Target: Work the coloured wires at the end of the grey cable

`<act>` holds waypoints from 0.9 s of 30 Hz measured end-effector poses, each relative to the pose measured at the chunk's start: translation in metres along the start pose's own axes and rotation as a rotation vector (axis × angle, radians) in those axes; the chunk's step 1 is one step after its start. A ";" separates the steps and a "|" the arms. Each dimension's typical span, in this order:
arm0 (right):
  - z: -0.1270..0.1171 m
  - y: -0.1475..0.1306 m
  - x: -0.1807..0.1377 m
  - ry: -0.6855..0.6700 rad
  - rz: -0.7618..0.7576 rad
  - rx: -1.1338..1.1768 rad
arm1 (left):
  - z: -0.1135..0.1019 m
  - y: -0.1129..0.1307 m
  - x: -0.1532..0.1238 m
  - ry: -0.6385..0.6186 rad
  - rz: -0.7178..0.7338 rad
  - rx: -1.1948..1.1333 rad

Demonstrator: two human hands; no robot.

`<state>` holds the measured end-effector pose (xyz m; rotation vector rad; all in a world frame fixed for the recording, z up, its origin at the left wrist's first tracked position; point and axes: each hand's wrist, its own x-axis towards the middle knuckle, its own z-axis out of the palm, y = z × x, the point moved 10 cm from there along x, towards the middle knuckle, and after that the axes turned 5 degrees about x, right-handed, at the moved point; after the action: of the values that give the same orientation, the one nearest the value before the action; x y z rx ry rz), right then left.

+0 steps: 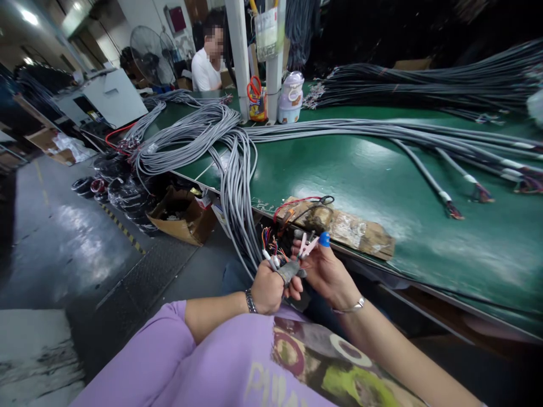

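Observation:
My left hand [271, 285] is closed around the ends of several grey cables [241, 209], with a grey wrap on its thumb. White collars and fanned-out coloured wires [274, 242] stick up above this fist. Close beside it, my right hand [328, 274] has a blue cover on its thumb. Between its thumb and fingers sits a pink clip-like tool [307, 247] with two splayed arms; its working end is partly hidden. Just beyond the hands, a worn wooden board [360, 232] with red and black leads lies along the bench edge.
The green bench [318, 169] carries coiled grey cable [190, 138], stripped cable ends [453, 209] and dark cable bundles [424, 85]. A post holds red scissors [254, 89] beside a purple bottle [291, 97]. A cardboard box [182, 217] stands below; a person [206, 68] sits behind.

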<state>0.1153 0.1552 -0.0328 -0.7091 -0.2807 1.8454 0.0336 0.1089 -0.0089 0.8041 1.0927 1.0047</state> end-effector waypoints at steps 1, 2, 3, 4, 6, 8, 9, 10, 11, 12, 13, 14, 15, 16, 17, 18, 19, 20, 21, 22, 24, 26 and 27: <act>0.002 -0.001 0.001 -0.016 -0.006 0.012 | 0.000 0.000 0.000 0.003 -0.001 0.003; 0.003 -0.002 0.002 -0.024 -0.018 0.024 | -0.001 0.000 0.000 0.007 -0.003 0.005; 0.003 -0.003 0.002 -0.022 -0.032 0.038 | -0.001 -0.001 0.000 0.011 -0.006 0.006; 0.003 -0.005 0.003 -0.014 -0.047 0.054 | -0.002 -0.001 0.000 0.015 -0.010 0.007; 0.002 -0.006 0.004 0.009 -0.071 0.080 | -0.003 -0.003 0.000 0.020 -0.020 0.009; 0.002 -0.006 0.004 0.020 -0.084 0.092 | -0.004 -0.005 0.000 0.023 -0.026 0.017; 0.003 -0.006 0.003 0.020 -0.086 0.095 | -0.004 -0.005 0.001 0.022 -0.028 0.022; 0.003 -0.005 0.003 0.015 -0.085 0.092 | -0.004 -0.005 0.000 0.022 -0.027 0.026; 0.004 -0.004 0.003 0.004 -0.081 0.083 | -0.004 -0.005 0.000 0.020 -0.024 0.030; 0.005 -0.003 0.002 -0.012 -0.075 0.067 | -0.004 -0.005 0.000 0.018 -0.018 0.031; 0.005 -0.003 0.001 -0.033 -0.069 0.045 | -0.005 -0.005 -0.001 0.013 -0.011 0.031; 0.006 -0.002 0.000 -0.055 -0.062 0.021 | -0.005 -0.005 -0.001 0.006 -0.005 0.031; 0.005 -0.001 -0.002 -0.076 -0.052 -0.002 | -0.006 -0.005 -0.002 0.002 0.001 0.032; 0.004 0.000 -0.003 -0.093 -0.037 -0.020 | -0.007 -0.006 -0.002 0.000 0.006 0.034; 0.003 0.001 -0.005 -0.108 -0.012 -0.033 | -0.010 -0.007 -0.003 0.002 0.008 0.039; 0.001 0.003 -0.008 -0.124 0.025 -0.049 | -0.012 -0.008 -0.003 0.006 0.011 0.047; 0.000 0.006 -0.010 -0.146 0.075 -0.073 | -0.014 -0.010 -0.004 0.008 0.015 0.058; 0.000 0.008 -0.014 -0.175 0.130 -0.111 | -0.016 -0.011 -0.004 0.008 0.019 0.073; 0.000 0.010 -0.017 -0.207 0.180 -0.165 | -0.018 -0.012 -0.005 0.000 0.022 0.091; 0.000 0.012 -0.021 -0.241 0.220 -0.231 | -0.018 -0.013 -0.005 -0.013 0.024 0.111; 0.000 0.010 -0.026 -0.289 0.258 -0.380 | -0.016 -0.015 -0.005 -0.051 0.025 0.157; 0.003 0.003 -0.029 -0.307 0.236 -0.519 | -0.012 -0.016 -0.005 -0.095 0.018 0.202; 0.005 -0.001 -0.029 -0.313 0.213 -0.580 | -0.010 -0.016 -0.005 -0.118 0.009 0.221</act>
<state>0.1195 0.1293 -0.0184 -0.8591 -1.0067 2.0955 0.0276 0.0985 -0.0248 1.0353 1.1107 0.8418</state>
